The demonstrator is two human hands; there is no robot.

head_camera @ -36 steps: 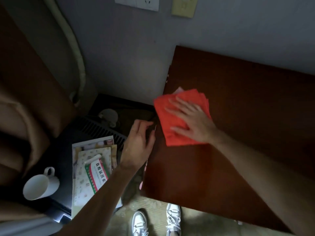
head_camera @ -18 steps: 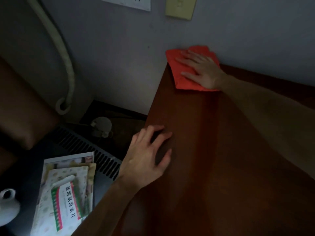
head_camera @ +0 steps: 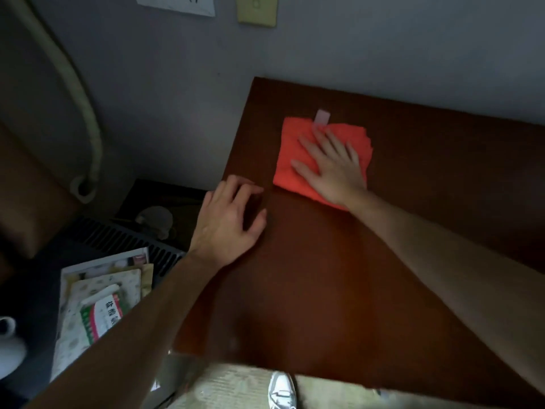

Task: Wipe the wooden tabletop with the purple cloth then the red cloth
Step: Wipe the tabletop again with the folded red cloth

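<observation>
A dark wooden table point(head_camera: 339, 276) meets a grey wall point(head_camera: 383, 54). At upper right, the right hand point(head_camera: 330, 166) lies flat, fingers spread, on the red cloth point(head_camera: 292, 154); the left hand point(head_camera: 227, 222) seems loosely open.

We look steeply down from head height, close over the wooden tabletop point(head_camera: 324, 276) filling the frame's right; wall point(head_camera: 383, 48) above, floor at the lower left.

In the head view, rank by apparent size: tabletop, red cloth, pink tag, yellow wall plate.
1. Tabletop
2. Red cloth
3. Yellow wall plate, cut off by the frame edge
4. Pink tag, partly hidden under the cloth
</observation>
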